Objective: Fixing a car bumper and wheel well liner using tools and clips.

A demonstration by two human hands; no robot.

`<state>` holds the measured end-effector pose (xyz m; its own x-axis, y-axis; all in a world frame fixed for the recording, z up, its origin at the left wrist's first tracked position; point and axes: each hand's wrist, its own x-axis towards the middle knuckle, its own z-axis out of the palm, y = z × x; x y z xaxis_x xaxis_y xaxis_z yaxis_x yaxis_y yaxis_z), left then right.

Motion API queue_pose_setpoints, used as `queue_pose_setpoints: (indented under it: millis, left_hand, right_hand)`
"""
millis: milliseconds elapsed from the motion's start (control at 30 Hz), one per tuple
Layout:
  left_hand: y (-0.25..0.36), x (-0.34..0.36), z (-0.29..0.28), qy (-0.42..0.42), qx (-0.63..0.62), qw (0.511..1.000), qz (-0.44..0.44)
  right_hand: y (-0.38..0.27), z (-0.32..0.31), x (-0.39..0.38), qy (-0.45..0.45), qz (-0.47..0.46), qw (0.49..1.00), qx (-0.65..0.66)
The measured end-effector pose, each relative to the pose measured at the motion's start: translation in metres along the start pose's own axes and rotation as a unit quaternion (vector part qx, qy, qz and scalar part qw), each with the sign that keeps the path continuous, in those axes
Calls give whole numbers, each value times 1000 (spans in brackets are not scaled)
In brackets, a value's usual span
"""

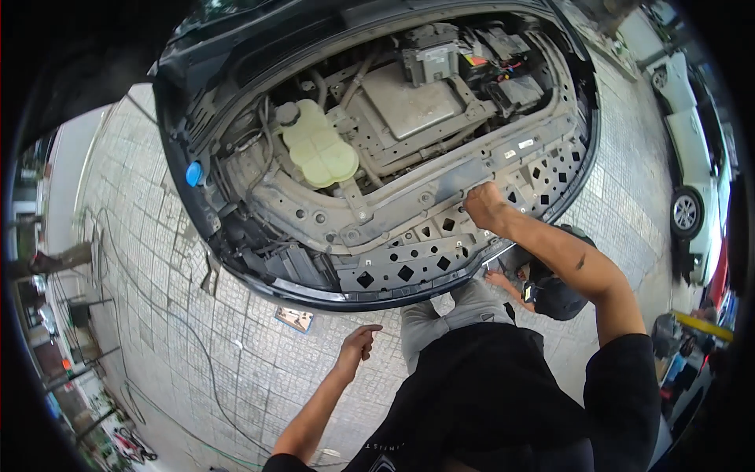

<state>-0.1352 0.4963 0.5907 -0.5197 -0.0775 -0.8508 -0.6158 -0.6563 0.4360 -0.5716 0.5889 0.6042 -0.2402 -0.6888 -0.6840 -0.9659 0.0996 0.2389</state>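
Observation:
Over the front edge of a car's engine bay, my right hand (484, 206) is closed, its fingers turned down against the perforated grey front panel (425, 256). Whatever those fingers grip, if anything, is hidden. My left hand (358, 350) hangs in the air below the bumper (330, 300), with its index finger stretched out and the others curled. Nothing shows in it. Under the raised hood lie a yellowish fluid reservoir (321, 145) with a dark cap, a flat metal cover (409, 102) and a blue washer cap (194, 174).
A co-worker in a dark cap (562, 291) crouches by the bumper at my right, one hand near its edge. On the paving lies a small tray of parts (294, 318). Hoses (197, 338) run along the ground at left. A white car (692, 157) stands far right.

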Motion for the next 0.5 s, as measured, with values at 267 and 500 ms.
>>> queue_pose_setpoints:
  millis: [267, 500]
  left_hand:
    - [-39, -22, 50, 218, -98, 958, 158]
    - [22, 34, 152, 170, -137, 938, 268]
  right_hand:
    - [-22, 35, -119, 194, 128, 862, 450]
    - [-107, 183, -105, 271, -6, 307, 912]
